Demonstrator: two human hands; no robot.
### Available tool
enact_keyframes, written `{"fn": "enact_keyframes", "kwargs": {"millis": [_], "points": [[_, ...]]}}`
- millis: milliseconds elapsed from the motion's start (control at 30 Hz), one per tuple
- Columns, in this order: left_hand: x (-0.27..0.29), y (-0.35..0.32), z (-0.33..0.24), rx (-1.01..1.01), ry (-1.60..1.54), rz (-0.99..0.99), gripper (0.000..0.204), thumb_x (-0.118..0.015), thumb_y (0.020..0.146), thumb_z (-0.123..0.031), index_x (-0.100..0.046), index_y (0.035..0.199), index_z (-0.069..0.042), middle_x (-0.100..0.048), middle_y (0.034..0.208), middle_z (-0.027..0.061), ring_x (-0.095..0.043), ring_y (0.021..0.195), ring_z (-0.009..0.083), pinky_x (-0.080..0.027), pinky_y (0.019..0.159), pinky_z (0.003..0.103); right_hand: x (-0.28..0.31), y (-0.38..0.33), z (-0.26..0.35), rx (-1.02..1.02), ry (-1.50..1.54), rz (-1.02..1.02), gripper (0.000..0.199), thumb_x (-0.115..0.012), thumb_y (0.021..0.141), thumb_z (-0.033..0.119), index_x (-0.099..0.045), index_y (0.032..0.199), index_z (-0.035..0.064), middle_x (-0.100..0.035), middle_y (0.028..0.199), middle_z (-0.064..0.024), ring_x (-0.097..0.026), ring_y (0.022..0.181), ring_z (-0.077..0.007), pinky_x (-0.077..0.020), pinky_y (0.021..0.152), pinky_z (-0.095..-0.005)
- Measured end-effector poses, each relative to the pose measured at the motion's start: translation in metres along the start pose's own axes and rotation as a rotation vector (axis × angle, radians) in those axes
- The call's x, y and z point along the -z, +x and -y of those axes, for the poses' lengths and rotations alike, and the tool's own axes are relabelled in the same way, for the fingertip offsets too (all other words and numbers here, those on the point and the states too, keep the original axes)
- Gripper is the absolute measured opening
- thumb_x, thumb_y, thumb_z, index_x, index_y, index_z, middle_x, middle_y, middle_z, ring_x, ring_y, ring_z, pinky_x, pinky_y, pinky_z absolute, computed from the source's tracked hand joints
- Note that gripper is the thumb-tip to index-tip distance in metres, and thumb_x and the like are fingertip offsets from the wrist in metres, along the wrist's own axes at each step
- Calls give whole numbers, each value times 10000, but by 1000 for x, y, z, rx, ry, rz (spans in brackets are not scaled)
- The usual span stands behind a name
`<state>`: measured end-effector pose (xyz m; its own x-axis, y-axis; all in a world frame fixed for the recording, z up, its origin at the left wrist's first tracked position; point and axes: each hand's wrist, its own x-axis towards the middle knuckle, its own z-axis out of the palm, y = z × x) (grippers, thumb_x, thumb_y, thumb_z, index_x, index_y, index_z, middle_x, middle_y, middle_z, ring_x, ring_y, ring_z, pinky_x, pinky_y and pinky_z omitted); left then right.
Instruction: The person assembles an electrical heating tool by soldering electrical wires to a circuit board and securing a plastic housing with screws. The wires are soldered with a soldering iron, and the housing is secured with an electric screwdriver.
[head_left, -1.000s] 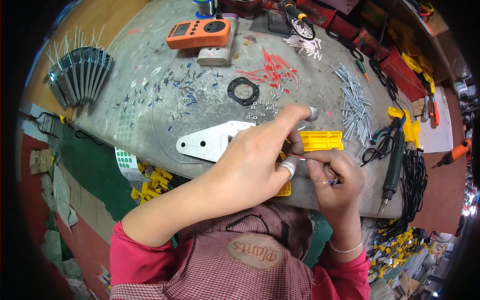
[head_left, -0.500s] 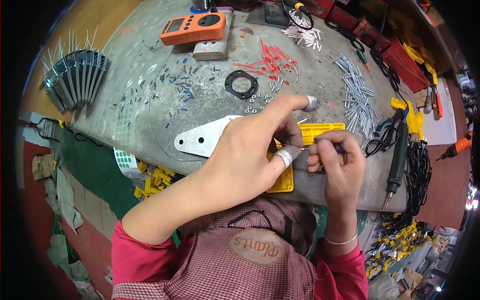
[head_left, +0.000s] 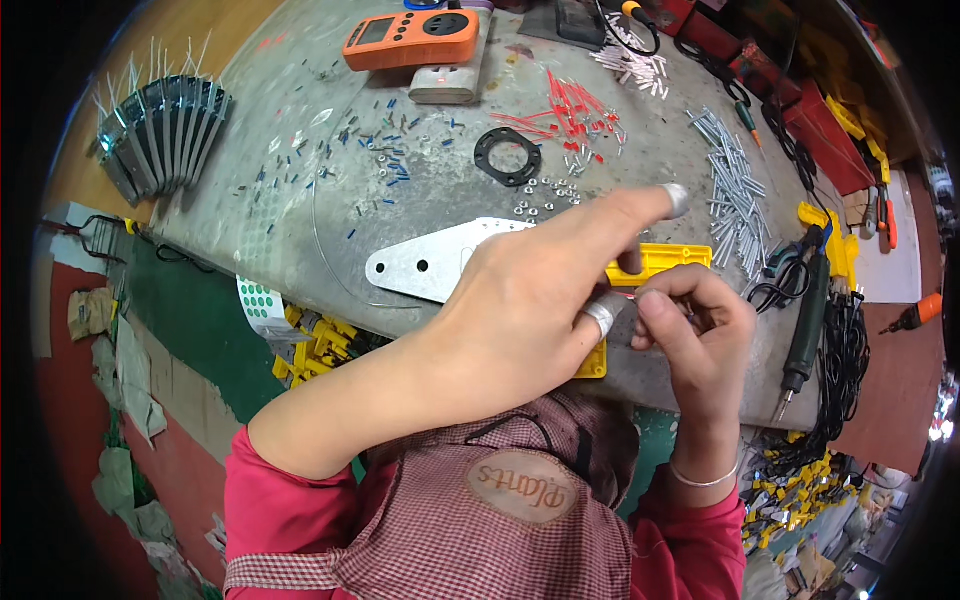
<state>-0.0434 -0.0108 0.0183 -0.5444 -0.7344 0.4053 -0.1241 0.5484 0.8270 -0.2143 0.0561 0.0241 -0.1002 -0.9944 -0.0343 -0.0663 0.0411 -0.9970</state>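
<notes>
We see the left hand (head_left: 520, 300) lying over a yellow plastic part (head_left: 650, 262) at the near edge of the grey table (head_left: 300, 190), its index finger stretched out toward the far right and its taped thumb bent in toward the right hand (head_left: 695, 335). Most of the yellow plastic part is hidden under that hand; one end shows to the right of the knuckles and a corner shows below the palm at the near edge, so its long axis seems to run from near left to far right. The left hand presses on it rather than closing around it. The right hand, just right of the thumb, is curled with fingertips pinched on something too small for us to tell. A silver metal plate (head_left: 420, 268) lies just left of the left hand.
</notes>
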Motion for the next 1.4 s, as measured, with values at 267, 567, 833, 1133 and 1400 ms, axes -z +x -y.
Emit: {"fn": "enact_keyframes", "kwargs": {"millis": [267,567,833,1133,1400], "points": [[8,0,-8,-372,285,35,653,-627,649,123,-533,1268,-63,-601,737,75,-638,661,243,-511,589,310,15,16,5,-346,291,303,163,-631,894,146,-581,917,-8,-549,707,-1,-495,558,-56,-412,512,-194],[8,-1,-5,34,-76,0,617,-615,684,140,-544,1260,-67,-587,743,77,-620,656,176,-507,617,263,0,-6,8,41,-509,96,84,-642,857,89,-598,887,25,-617,700,-47,-603,594,-120,-476,538,-236],[5,-1,-4,-12,-73,47,520,-650,710,75,-581,1209,-54,-616,728,56,-617,634,171,-474,554,276,6,-5,4,481,-674,71,178,-718,762,35,-613,906,30,-629,767,-57,-596,652,-103,-470,575,-248],[3,-4,3,-188,25,54,648,-630,681,104,-514,1301,-41,-625,745,66,-635,657,178,-488,593,263,12,3,6,-501,244,237,170,-675,844,107,-600,953,0,-585,696,-29,-561,576,-125,-441,509,-232],[7,-4,-1,67,-108,162,720,-635,741,73,-349,1395,-13,-647,832,74,-648,759,159,-510,710,277,6,-4,2,167,-277,132,130,-683,761,-24,-582,839,3,-607,734,-57,-614,643,-145,-458,563,-237]]}}
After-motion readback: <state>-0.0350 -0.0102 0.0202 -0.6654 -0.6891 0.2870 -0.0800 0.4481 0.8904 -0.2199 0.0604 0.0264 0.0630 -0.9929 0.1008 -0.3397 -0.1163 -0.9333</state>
